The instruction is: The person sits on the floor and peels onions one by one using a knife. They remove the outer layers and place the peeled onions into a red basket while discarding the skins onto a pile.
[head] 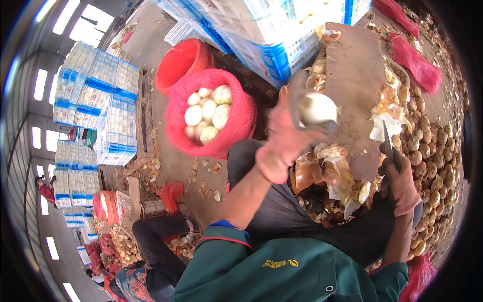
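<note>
My left hand (288, 136), in a glove with dark fingers and a pink cuff, is blurred and holds a peeled white onion (317, 108) over the near left side of a wooden board (349, 64). At the board's right edge my right hand (396, 175), gloved too, grips a knife (387, 139) whose blade points away from me. The blade's tip lies against a pale piece of onion skin (385, 122). Brown onion skins (320, 170) are heaped at the near end of the board, between my legs. To the left, a red mesh sack (245, 120) stands with its mouth wide, holding peeled onions (209, 109).
Unpeeled onions (434, 162) lie piled on the right. A red basket (181, 64) stands behind the sack. Blue and white plastic crates (271, 53) are stacked ahead, more crates (117, 124) on the left. A co-worker's leg (162, 230) reaches in at lower left. Skins litter the floor.
</note>
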Available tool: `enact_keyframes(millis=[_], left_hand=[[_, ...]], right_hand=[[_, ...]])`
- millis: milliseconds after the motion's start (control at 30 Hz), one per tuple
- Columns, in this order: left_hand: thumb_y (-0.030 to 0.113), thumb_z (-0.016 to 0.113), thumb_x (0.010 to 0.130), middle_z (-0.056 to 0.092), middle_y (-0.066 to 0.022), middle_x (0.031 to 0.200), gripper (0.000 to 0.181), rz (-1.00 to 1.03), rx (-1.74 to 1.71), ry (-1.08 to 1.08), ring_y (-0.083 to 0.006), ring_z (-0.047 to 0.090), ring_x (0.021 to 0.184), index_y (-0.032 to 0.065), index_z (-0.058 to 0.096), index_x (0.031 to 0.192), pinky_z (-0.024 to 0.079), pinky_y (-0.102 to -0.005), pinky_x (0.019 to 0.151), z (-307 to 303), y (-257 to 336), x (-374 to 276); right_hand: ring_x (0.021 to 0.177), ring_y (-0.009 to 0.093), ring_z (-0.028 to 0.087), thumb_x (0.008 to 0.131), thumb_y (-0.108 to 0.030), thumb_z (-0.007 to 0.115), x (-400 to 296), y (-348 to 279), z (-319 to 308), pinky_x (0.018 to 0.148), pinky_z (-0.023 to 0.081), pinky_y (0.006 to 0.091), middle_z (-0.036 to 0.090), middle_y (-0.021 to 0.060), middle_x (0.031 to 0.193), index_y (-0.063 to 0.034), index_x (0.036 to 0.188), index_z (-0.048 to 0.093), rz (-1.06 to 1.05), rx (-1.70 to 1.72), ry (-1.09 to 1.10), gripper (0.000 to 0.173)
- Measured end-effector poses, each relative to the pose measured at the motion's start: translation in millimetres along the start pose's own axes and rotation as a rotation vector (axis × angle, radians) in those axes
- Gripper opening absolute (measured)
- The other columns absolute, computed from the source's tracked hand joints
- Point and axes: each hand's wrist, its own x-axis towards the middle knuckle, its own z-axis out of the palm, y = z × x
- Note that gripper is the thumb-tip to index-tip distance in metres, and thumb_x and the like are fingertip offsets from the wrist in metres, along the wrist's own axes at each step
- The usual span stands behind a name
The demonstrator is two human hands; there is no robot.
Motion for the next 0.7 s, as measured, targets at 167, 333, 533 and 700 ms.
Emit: enact_keyframes(millis=[167, 333, 533, 700], left_hand=[[-0.008, 0.081, 0.072, 0.058, -0.0117, 0.127, 0.094, -0.022, 0.161, 0.43, -0.021, 0.061, 0.114, 0.0002, 0.032, 0.152, 0.052, -0.0323, 0.1, -106.1, -2.3, -12.6], [0.011, 0.084, 0.07, 0.055, -0.0278, 0.135, 0.091, -0.269, 1.2, 0.51, -0.0393, 0.059, 0.119, -0.0001, 0.039, 0.149, 0.046, -0.045, 0.104, -209.1, -48.5, -38.3], [0.033, 0.078, 0.081, 0.052, -0.0257, 0.14, 0.08, -0.276, 1.241, 0.411, -0.0415, 0.049, 0.128, 0.0047, 0.043, 0.148, 0.039, -0.0493, 0.109, -203.2, -54.7, -46.3], [0.015, 0.079, 0.079, 0.054, -0.0208, 0.138, 0.07, 0.034, 0.998, 0.22, -0.0383, 0.051, 0.127, 0.0049, 0.049, 0.142, 0.041, -0.0464, 0.107, -100.0, -10.3, -22.3]], right_hand=[[0.042, 0.008, 0.048, 0.096, -0.018, 0.051, -1.7, 27.8, 5.7, 0.037, 0.037, 0.0227, 0.056, 0.0022, 0.077, -0.0049, 0.134, 0.055, -0.071, 0.161, 0.016, 0.041], [0.045, 0.009, 0.053, 0.096, -0.02, 0.053, -20.4, 17.4, 1.4, 0.039, 0.038, 0.0233, 0.061, 0.0038, 0.081, -0.0038, 0.129, 0.058, -0.078, 0.074, -0.009, 0.037], [0.058, 0.011, 0.057, 0.095, -0.012, 0.05, -29.7, -16.1, -8.8, 0.05, 0.046, 0.0272, 0.06, 0.0041, 0.081, -0.0003, 0.125, 0.058, -0.172, 0.017, -0.054, 0.033], [0.067, 0.012, 0.057, 0.095, -0.011, 0.05, -28.0, 2.4, -13.3, 0.062, 0.049, 0.031, 0.063, 0.0052, 0.082, 0.0001, 0.124, 0.06, -0.082, 0.065, -0.137, 0.033]])
